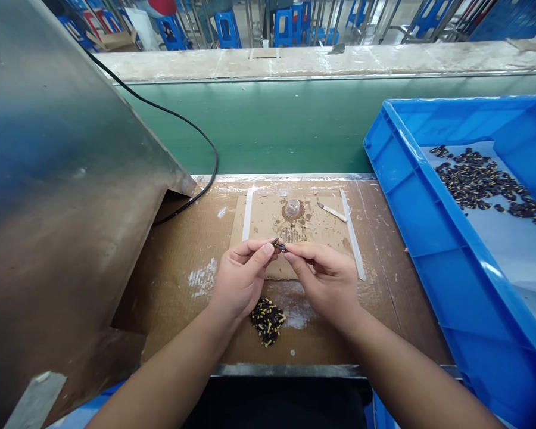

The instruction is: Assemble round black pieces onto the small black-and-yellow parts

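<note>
My left hand (241, 277) and my right hand (326, 277) meet over the cardboard pad (268, 223), fingertips pinching one small black-and-yellow part (279, 245) between them. Below the hands, near the table's front edge, lies a small heap of the same black-and-yellow parts (267, 320). Beyond the fingers on the stained pad sits a small clear round cup (292, 208), and a slim white-handled tool (333, 211) lies to its right.
A large blue crate (411, 196) stands at the right, holding several dark parts (482, 179) on a white sheet. A slanted metal panel (58, 196) fills the left. A black cable (205, 149) runs across the green conveyor belt (286, 125) behind the cardboard-covered table (178, 280).
</note>
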### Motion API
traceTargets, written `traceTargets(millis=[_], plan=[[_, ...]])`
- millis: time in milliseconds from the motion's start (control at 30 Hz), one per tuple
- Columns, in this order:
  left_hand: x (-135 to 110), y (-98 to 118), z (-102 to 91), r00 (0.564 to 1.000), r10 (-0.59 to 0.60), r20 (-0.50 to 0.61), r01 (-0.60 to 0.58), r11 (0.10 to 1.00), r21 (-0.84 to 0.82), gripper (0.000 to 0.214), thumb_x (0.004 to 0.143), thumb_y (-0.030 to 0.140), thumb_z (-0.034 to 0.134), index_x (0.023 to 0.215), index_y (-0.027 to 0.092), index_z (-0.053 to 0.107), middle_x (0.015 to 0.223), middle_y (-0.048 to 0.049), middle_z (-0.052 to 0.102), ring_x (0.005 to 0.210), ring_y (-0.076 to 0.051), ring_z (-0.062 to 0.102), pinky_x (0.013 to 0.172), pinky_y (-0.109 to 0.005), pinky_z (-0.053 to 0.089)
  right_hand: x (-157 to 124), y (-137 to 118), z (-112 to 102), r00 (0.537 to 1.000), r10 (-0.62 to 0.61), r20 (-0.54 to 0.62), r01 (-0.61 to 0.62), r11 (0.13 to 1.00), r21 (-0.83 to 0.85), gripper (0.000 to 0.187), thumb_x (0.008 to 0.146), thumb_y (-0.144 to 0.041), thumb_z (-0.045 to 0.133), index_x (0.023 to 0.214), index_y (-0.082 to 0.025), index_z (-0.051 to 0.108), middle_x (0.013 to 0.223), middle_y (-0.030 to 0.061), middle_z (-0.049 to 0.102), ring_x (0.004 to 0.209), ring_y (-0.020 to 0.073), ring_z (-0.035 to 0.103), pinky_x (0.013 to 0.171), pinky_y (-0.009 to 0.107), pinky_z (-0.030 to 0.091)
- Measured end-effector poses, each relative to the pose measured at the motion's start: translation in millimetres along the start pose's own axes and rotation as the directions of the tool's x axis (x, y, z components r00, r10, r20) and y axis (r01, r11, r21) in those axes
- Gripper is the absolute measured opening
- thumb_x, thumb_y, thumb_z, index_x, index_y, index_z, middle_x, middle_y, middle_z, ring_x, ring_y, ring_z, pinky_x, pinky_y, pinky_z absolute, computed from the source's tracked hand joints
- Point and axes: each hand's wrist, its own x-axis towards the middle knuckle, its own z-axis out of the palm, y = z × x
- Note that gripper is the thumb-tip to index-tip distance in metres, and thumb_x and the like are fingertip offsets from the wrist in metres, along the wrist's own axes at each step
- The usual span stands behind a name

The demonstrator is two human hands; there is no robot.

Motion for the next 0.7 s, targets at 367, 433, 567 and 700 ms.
traceTargets(millis=[367,433,567,700], plan=[[-3,-7,-7.0,0.961,0.267,0.069,-0.272,0.874,0.402,0.013,0.089,0.027,0.075,0.1,0.022,0.08,0.119,-0.0102,0.073,0.11,-0.023,0.069,0.101,-0.037,0.058,5,0,-5,0.985,-0.171,0.01,0.168,0.961,-0.219,0.027,0.094,-0.016,0.067,0.112,-0.034,0.076,0.107,-0.0008,0.079,0.098,0.0206,0.075,0.089,0.041,0.065],[-3,-3,-4.8,0.95,0.288,0.124,-0.313,0.839,0.445,0.02,0.092,0.027,0.069,0.111,0.024,0.077,0.131,-0.0104,0.068,0.117,-0.024,0.066,0.099,-0.036,0.059,5,1,-5,0.98,-0.197,-0.014,0.187,0.949,-0.253,0.028,0.093,-0.015,0.066,0.112,-0.034,0.074,0.108,0.0,0.079,0.1,0.0207,0.074,0.092,0.041,0.064],[-5,1,-3.7,0.913,0.367,0.177,-0.401,0.731,0.552,0.025,0.095,0.026,0.065,0.116,0.023,0.076,0.127,-0.0105,0.067,0.107,-0.022,0.068,0.096,-0.034,0.058,5,4,-5,0.984,-0.153,-0.095,0.13,0.969,-0.212,0.022,0.091,-0.017,0.067,0.109,-0.03,0.073,0.104,0.0022,0.077,0.093,0.0196,0.073,0.088,0.039,0.064],[-5,-1,-5.6,0.916,0.371,0.153,-0.383,0.694,0.609,0.023,0.095,0.03,0.065,0.112,0.02,0.076,0.117,-0.0101,0.069,0.102,-0.02,0.067,0.095,-0.032,0.056,15,4,-6,0.982,0.16,-0.099,-0.144,0.978,0.151,0.013,0.088,-0.028,0.072,0.1,-0.025,0.071,0.1,0.0041,0.076,0.093,0.0198,0.074,0.089,0.039,0.063]])
